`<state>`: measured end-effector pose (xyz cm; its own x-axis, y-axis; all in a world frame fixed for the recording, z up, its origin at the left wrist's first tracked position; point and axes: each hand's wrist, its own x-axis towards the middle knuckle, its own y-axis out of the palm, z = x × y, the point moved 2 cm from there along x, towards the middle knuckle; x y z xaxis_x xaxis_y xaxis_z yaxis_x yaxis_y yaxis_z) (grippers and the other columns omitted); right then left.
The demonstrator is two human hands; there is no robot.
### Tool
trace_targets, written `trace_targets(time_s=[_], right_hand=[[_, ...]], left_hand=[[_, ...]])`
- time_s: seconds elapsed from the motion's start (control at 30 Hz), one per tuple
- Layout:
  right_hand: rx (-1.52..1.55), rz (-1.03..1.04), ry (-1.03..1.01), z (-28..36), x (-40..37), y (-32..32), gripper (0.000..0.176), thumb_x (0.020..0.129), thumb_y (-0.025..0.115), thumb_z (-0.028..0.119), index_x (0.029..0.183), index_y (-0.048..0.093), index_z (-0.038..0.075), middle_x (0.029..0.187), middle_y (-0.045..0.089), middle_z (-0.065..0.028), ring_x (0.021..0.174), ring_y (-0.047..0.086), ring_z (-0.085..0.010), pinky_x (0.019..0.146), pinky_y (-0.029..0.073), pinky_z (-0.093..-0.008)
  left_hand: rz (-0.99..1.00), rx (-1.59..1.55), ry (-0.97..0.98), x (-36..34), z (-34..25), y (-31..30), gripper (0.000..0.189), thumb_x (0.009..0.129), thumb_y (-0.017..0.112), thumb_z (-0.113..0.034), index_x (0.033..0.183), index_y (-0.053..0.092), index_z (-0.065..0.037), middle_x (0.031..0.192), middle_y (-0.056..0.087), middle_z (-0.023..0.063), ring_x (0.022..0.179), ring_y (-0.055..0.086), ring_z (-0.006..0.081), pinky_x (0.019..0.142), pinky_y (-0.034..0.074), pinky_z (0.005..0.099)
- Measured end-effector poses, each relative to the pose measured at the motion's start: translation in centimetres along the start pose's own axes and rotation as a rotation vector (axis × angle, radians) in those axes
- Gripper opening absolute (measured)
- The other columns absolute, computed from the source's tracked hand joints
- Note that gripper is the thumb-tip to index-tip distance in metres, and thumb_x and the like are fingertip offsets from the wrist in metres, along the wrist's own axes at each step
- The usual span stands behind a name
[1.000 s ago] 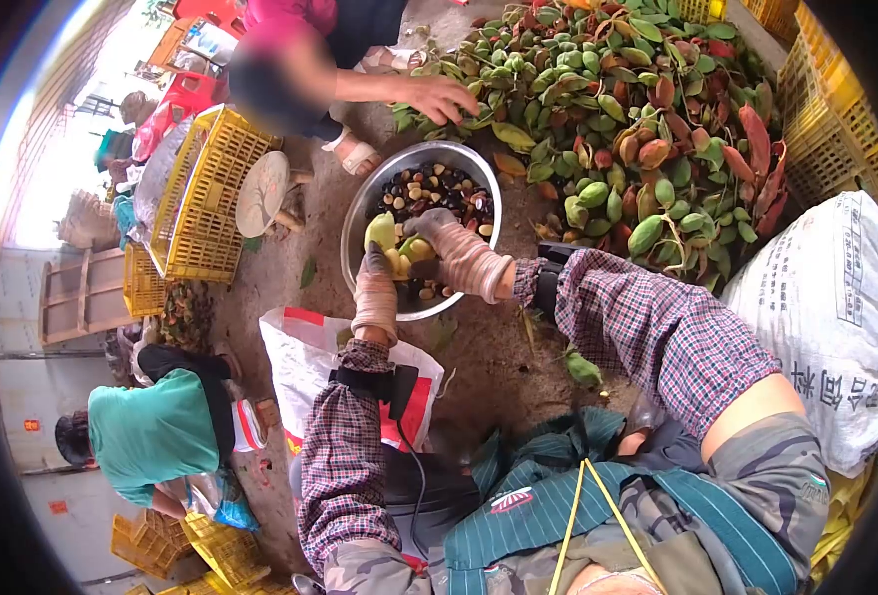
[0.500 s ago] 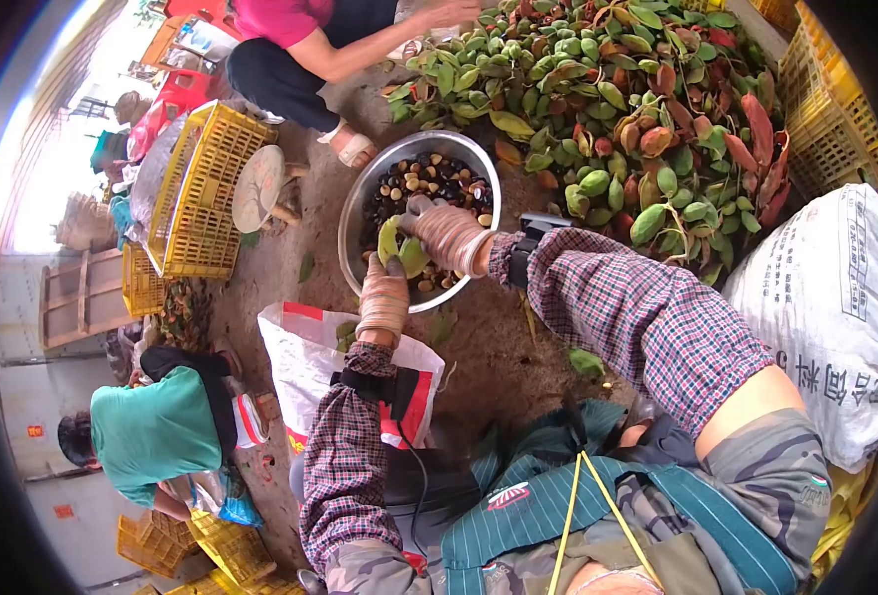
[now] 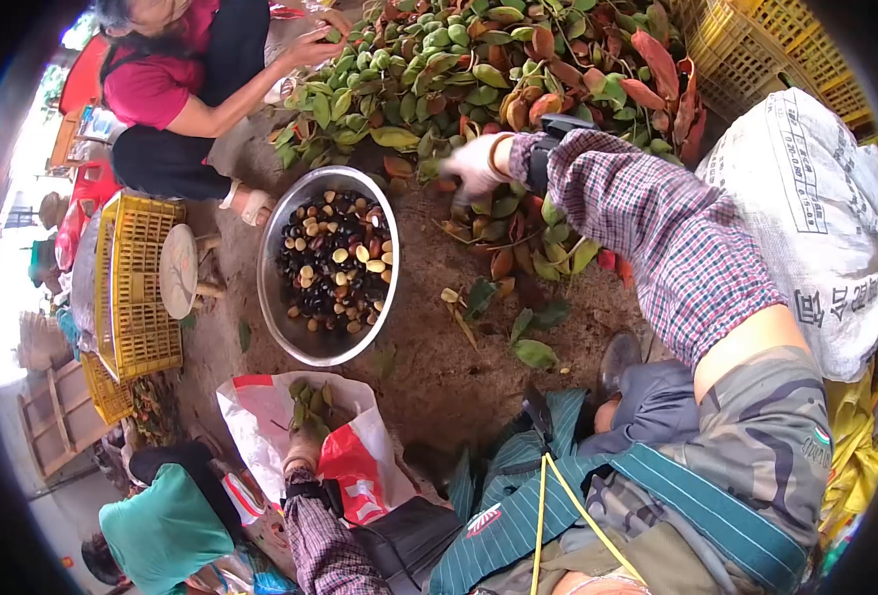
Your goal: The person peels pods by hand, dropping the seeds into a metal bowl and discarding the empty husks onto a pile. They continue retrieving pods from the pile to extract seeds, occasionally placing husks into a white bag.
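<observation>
My left hand (image 3: 304,448) is at the mouth of a white-and-red bag (image 3: 355,466), against some green husks (image 3: 312,405); its fingers are hard to make out. Motion smears my right hand (image 3: 474,167), which reaches over the near edge of a big heap of green and reddish pods (image 3: 459,74). Whether it grips a pod cannot be seen. Between the hands, on the ground, a metal basin (image 3: 272,312) holds dark and tan seeds (image 3: 335,263).
Across the basin a person in a pink top (image 3: 166,99) works at the heap. Another in a green shirt (image 3: 166,521) bends at lower left. Yellow crates (image 3: 141,288) and a round stool (image 3: 178,270) stand left. A full white sack (image 3: 796,218) is at right.
My hands have parted from the split green pod over the basin. The left has dropped to the bag, the right has swung to the heap. The view has shifted right.
</observation>
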<state>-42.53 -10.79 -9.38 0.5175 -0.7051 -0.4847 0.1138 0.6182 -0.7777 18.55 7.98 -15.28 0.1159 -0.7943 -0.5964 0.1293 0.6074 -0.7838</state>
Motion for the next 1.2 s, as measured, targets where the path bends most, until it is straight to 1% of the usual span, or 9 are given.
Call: trace_targets(time_s=[0.1, 0.27, 0.4, 0.47, 0.67, 0.7, 0.9, 1.07, 1.2], right_hand=[[-0.544, -0.268, -0.027, -3.0, 0.7, 5.5, 0.041, 0.075, 0.062, 0.014, 0.116, 0.061, 0.016, 0.106, 0.065, -0.0106, 0.101, 0.061, -0.0317, 0.084, 0.050, -0.0421], [-0.081, -0.200, 0.004, -2.6, -0.9, 1.2, 0.041, 0.081, 0.062, 0.016, 0.121, 0.057, 0.013, 0.112, 0.064, -0.0113, 0.105, 0.061, -0.0290, 0.086, 0.050, -0.0401], [0.816, -0.329, -0.478, 2.4, -3.0, -3.8, 0.034, 0.085, 0.067, 0.012, 0.117, 0.057, 0.010, 0.090, 0.059, 0.0033, 0.081, 0.056, -0.0079, 0.074, 0.045, -0.0198], [1.167, -0.049, -0.582, 7.2, -5.7, -6.1, 0.033, 0.086, 0.066, 0.013, 0.117, 0.056, 0.007, 0.092, 0.059, 0.0010, 0.084, 0.055, -0.0085, 0.076, 0.046, -0.0219], [0.740, -0.512, -0.496, 17.7, -6.3, -5.1, 0.036, 0.085, 0.067, 0.034, 0.104, 0.053, 0.006, 0.090, 0.059, -0.0064, 0.086, 0.055, -0.0147, 0.076, 0.046, -0.0297], [0.845, -0.324, -0.384, 18.3, -5.9, -4.6, 0.051, 0.084, 0.062, 0.047, 0.111, 0.054, 0.004, 0.105, 0.059, -0.0191, 0.102, 0.056, -0.0339, 0.088, 0.043, -0.0405], [1.649, 0.041, -0.529, 17.8, -4.7, -2.6, 0.039, 0.088, 0.062, 0.041, 0.107, 0.056, 0.008, 0.094, 0.060, -0.0066, 0.092, 0.056, -0.0163, 0.080, 0.044, -0.0325], [1.140, -0.257, -0.348, 18.3, -4.5, -1.9, 0.035, 0.089, 0.060, 0.044, 0.096, 0.057, 0.009, 0.087, 0.059, -0.0016, 0.085, 0.054, -0.0104, 0.077, 0.045, -0.0282], [1.418, -0.210, -0.662, 18.1, -2.7, -1.1, 0.047, 0.088, 0.056, 0.049, 0.101, 0.058, 0.004, 0.096, 0.061, -0.0087, 0.095, 0.056, -0.0188, 0.084, 0.045, -0.0351]], left_hand=[[-0.040, -0.106, -0.058, -5.3, -11.3, -10.9, 0.054, 0.084, 0.056, -0.019, 0.135, 0.039, -0.020, 0.125, 0.053, 0.0193, 0.107, 0.056, 0.0403, 0.086, 0.048, 0.0463], [-0.687, -0.408, 0.621, -6.9, -19.9, -17.1, 0.053, 0.078, 0.059, 0.005, 0.127, 0.051, -0.014, 0.123, 0.054, 0.0173, 0.102, 0.059, 0.0359, 0.083, 0.050, 0.0418], [-0.518, -0.703, 0.798, -10.3, -26.2, -20.3, 0.051, 0.076, 0.061, 0.008, 0.124, 0.054, -0.008, 0.120, 0.056, 0.0166, 0.110, 0.056, 0.0322, 0.090, 0.047, 0.0370], [-0.513, -0.849, 0.810, -10.7, -27.6, -20.4, 0.051, 0.079, 0.062, 0.004, 0.128, 0.050, -0.005, 0.122, 0.055, 0.0159, 0.114, 0.054, 0.0284, 0.097, 0.043, 0.0345], [-0.110, -1.693, 0.675, -11.0, -31.5, -20.5, 0.056, 0.088, 0.062, -0.006, 0.138, 0.036, -0.004, 0.123, 0.054, 0.0074, 0.112, 0.051, 0.0151, 0.094, 0.042, 0.0272], [-0.076, -1.788, 0.520, -10.9, -31.5, -20.5, 0.050, 0.089, 0.061, -0.006, 0.134, 0.041, -0.006, 0.118, 0.057, 0.0059, 0.106, 0.055, 0.0132, 0.086, 0.048, 0.0272], [-0.110, -1.448, 0.741, -10.3, -29.2, -20.8, 0.038, 0.093, 0.058, -0.018, 0.126, 0.048, -0.005, 0.110, 0.058, 0.0066, 0.098, 0.059, 0.0173, 0.081, 0.050, 0.0308], [-0.057, -1.528, 0.667, -9.2, -29.9, -19.7, 0.041, 0.092, 0.058, -0.019, 0.129, 0.046, -0.006, 0.107, 0.059, 0.0025, 0.093, 0.058, 0.0120, 0.080, 0.050, 0.0276], [0.077, -1.862, 0.591, -9.2, -29.4, -19.7, 0.041, 0.092, 0.057, -0.034, 0.124, 0.048, -0.010, 0.092, 0.054, -0.0016, 0.077, 0.053, 0.0099, 0.076, 0.050, 0.0339]])
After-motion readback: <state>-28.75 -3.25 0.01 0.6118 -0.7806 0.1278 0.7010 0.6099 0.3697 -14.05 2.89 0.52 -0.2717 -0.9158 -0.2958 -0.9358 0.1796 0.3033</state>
